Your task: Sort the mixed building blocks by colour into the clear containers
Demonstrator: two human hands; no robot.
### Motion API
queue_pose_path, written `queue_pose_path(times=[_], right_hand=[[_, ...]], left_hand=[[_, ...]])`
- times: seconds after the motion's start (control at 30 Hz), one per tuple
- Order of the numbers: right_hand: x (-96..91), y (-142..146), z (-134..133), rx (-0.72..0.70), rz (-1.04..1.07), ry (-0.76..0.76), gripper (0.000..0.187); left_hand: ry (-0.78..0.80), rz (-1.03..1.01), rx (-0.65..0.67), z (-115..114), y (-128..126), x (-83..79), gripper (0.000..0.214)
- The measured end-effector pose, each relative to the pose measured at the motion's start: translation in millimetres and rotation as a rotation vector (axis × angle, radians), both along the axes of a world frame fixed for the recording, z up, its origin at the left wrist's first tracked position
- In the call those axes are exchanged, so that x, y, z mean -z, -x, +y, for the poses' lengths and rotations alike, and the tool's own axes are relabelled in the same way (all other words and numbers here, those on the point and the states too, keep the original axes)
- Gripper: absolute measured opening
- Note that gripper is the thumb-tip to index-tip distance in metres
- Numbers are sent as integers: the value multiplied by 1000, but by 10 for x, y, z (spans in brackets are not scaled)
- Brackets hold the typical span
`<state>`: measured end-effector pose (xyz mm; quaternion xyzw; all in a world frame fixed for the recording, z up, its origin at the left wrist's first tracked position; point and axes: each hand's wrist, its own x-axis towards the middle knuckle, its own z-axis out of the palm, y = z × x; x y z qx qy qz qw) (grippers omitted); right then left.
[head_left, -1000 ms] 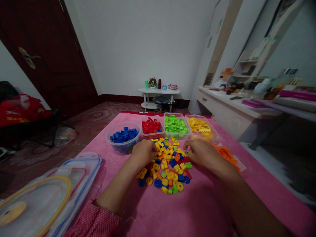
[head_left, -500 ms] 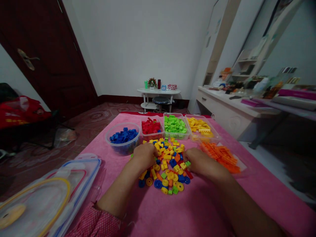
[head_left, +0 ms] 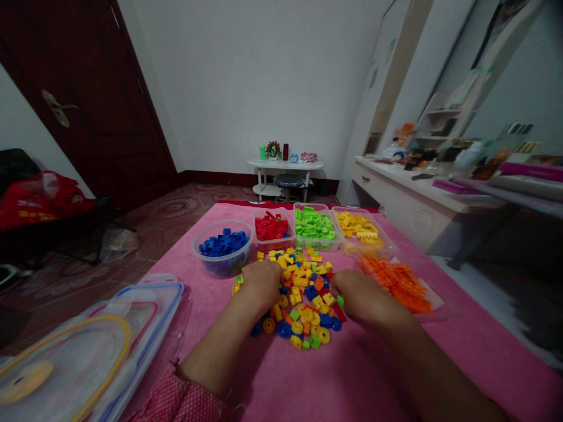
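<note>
A loose pile of mixed plastic building bricks (head_left: pixel 303 281), mostly yellow, with blue, green, orange and red ones and several small wheels, lies on the pink cloth. My left hand (head_left: pixel 263 284) reaches over the pile's left side; its fingers curl down among the bricks, their tips hidden behind the hand. On the opposite side, my right hand (head_left: pixel 356 293) is closed with bent fingers beside a red brick (head_left: pixel 339 312) and a green piece (head_left: pixel 340 302). Whatever either hand grips is too small or covered to make out.
Behind the pile stand a round tub of blue bricks (head_left: pixel 223 246) and boxes of red (head_left: pixel 271 227), green (head_left: pixel 314 227) and yellow bricks (head_left: pixel 360 228). An orange brick box (head_left: pixel 398 284) sits at right. Stacked clear lids (head_left: pixel 145 305) lie at left on the pink cloth (head_left: pixel 281 392).
My left hand has drawn slightly nearer to me over the bricks. The right hand stays at the pile's right edge with little movement. The whole view has shifted slightly.
</note>
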<state>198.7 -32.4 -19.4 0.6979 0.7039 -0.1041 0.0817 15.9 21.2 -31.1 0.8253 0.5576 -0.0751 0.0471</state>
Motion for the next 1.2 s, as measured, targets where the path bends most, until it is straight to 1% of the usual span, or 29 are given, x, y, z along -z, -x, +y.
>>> queue_pose_path(times=[0.1,0.17,0.23,0.3,0.37,0.43,0.5,0.57,0.63,0.7,0.77,0.87,0.93,0.97,1.07,1.2], right_hand=[[19,-63,11,10,-8,-22,17],[4,-97,20,0,36,-74,17],[-25,-86,26,-26,115,-184,19],[-34,-9,31,-58,211,-306,26],[9,120,37,-102,318,-360,34],[107,259,46,-171,410,-327,37],[231,369,54,-249,434,-272,32],[338,433,55,-323,389,-221,27],[396,460,47,-375,311,-173,30],[402,472,29,-397,240,-136,38],[370,487,6,-407,191,-118,40],[304,517,-27,-427,150,-113,33],[272,530,-43,-438,137,-106,30],[264,533,-49,-448,138,-98,28],[260,523,-58,-498,180,-80,27],[246,455,-36,-525,269,-114,33]], left_hand=[[-4,42,-21,-50,-72,-17,35],[-15,46,-20,-60,-111,6,32],[-26,32,-28,-54,-133,37,31],[-35,17,-43,-40,-131,53,30],[-34,4,-46,-23,-100,43,30],[-15,-33,-30,2,-41,13,29],[21,-92,-17,40,34,-18,27],[26,-150,-22,90,102,-31,26],[-3,-223,-43,144,143,-18,24],[-7,-382,-51,189,147,12,21],[81,-652,-66,216,120,37,19],[360,-1124,-167,214,67,31,15],[529,-1369,-240,199,51,4,12],[589,-1455,-261,193,49,-8,11],[714,-1591,-308,199,55,-13,10],[809,-1642,-399,242,46,55,13]])
